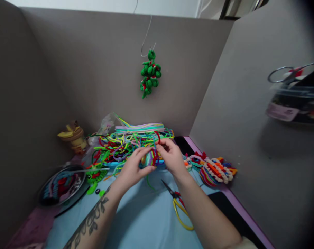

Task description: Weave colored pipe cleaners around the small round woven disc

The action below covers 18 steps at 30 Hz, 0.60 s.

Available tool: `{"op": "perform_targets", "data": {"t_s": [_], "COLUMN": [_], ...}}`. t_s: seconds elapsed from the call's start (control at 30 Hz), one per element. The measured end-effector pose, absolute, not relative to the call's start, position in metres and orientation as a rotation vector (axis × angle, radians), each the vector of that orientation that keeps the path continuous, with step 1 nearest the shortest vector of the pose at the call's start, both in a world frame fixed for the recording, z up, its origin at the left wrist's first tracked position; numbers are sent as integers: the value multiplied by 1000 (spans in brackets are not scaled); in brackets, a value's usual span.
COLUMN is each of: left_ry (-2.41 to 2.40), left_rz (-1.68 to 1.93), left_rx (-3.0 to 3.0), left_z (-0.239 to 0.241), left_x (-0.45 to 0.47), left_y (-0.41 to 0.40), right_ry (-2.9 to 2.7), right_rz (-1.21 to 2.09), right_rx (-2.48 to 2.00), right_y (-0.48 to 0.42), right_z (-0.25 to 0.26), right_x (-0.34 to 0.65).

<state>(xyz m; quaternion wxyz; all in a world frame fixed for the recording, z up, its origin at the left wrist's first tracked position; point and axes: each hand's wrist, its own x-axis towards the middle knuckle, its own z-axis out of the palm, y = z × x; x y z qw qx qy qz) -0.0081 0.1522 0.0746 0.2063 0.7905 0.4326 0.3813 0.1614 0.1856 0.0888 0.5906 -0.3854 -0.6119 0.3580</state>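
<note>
Both of my hands meet over the far part of the light blue table mat (141, 214). My left hand (134, 168) and my right hand (172, 156) are closed around a small multicoloured pipe-cleaner piece (150, 158), with a red pipe cleaner looping up between the fingers. Right behind them lies a tangled pile of coloured pipe cleaners (126, 143) in green, red, yellow and purple.
Yellow-handled scissors (179, 207) lie under my right forearm. Finished colourful woven pieces (214, 169) sit at the right, a round tray (62, 185) at the left, a yellow figurine (74, 136) behind it. A green and red ornament (149, 74) hangs on the grey partition.
</note>
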Motion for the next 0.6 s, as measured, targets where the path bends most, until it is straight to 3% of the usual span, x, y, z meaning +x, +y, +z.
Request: {"op": "perform_targets", "data": {"t_s": [0.23, 0.6], "left_ry": [1403, 1362], "left_rz": [1259, 1437], "left_rx": [2078, 2029], "left_z": [70, 78], "left_x": [-15, -9], "left_y": [160, 153], "right_ry": [-1338, -1300], "right_rz": [1367, 1193], "right_rx": [-820, -779], "right_y": [181, 175], "right_z": [92, 84], "right_x": [154, 141]}}
